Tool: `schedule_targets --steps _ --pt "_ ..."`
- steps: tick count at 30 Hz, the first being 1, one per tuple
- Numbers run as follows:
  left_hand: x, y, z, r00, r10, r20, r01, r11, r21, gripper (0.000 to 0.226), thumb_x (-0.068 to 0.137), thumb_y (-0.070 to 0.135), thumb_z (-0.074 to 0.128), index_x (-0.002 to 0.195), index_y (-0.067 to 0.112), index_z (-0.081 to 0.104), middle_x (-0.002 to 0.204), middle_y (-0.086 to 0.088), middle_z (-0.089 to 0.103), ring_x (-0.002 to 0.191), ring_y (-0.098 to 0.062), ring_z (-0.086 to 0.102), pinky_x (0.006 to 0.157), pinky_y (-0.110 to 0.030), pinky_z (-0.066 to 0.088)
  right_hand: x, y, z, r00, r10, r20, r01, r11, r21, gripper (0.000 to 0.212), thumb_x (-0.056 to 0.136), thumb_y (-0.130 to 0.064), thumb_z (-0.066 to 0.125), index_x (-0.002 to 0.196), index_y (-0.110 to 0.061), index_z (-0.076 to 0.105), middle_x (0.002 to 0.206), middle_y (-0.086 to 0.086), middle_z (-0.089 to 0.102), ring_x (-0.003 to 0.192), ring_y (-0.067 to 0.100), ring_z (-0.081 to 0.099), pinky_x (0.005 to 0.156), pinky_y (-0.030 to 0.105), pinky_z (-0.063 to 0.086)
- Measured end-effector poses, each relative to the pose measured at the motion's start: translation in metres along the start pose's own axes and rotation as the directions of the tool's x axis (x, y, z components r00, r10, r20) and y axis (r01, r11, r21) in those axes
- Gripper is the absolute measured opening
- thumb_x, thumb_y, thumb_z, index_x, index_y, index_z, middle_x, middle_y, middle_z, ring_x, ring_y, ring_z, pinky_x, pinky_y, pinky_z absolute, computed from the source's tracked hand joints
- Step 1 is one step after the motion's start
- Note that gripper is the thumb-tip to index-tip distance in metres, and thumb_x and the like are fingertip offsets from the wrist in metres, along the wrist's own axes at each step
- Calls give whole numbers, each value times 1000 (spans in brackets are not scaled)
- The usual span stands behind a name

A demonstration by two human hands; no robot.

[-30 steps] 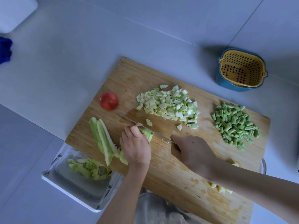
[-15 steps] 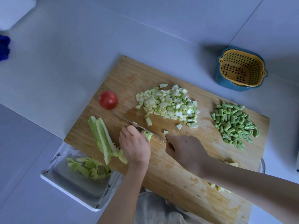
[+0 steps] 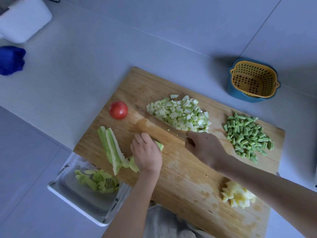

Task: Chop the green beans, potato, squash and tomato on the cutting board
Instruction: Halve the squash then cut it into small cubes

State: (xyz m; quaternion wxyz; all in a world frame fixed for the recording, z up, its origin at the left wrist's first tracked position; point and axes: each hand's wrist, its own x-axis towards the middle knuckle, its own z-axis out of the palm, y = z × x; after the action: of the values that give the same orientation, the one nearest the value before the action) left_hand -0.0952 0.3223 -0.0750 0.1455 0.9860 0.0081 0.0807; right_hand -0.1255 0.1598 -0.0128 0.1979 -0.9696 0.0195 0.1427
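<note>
Your left hand (image 3: pixel 147 152) lies near the middle of the cutting board (image 3: pixel 185 179). Its fingers are curled over a squash piece (image 3: pixel 160 146) and hold it down on the wood; only the cut end of the piece shows beside your fingers. Your right hand (image 3: pixel 205 148) is closed around the handle of the knife (image 3: pixel 161 122). The blade lies low over the board, along the edge of the diced squash (image 3: pixel 180 114), and its tip points toward the tomato (image 3: pixel 118 110). The tomato is whole and sits near the board's left edge. The long squash strips (image 3: pixel 111 148) lie at the board's near left side, touching your left hand. The chopped green beans (image 3: pixel 247 134) are piled at the board's right end. The potato pieces (image 3: pixel 237 196) are at its near right part. A tray (image 3: pixel 82 201) with green peels (image 3: pixel 97 179) sits partly under the board's near left corner. A yellow colander (image 3: pixel 253 81) stands beyond the board's far right corner.
</note>
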Motion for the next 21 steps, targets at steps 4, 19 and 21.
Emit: schedule_targets --steps 4,19,21 --pt "11 18 3 1000 5 3 -5 1000 6 27 64 -7 73 77 4 52 69 -13 52 56 -27 51 53 -35 45 4 12 -9 1000 -6 -6 5 999 -44 18 90 -18 45 75 -11 49 58 -2 49 54 21 48 50 30 34" --pt "10 20 -6 988 -146 -41 142 986 -86 8 74 5 59 81 3 55 77 -14 55 68 -29 52 62 -38 43 -1 13 -9 1000 -5 4 5 999 41 22 91 -20 46 70 -13 41 56 -1 47 51 20 46 48 30 29" --pt "4 19 0 988 -148 -37 145 986 -81 9 75 8 60 80 2 56 77 -16 55 66 -29 52 60 -38 43 -8 11 -11 1000 -13 -2 13 999 50 21 90 -18 47 70 -13 43 54 -1 49 47 18 42 47 29 28"
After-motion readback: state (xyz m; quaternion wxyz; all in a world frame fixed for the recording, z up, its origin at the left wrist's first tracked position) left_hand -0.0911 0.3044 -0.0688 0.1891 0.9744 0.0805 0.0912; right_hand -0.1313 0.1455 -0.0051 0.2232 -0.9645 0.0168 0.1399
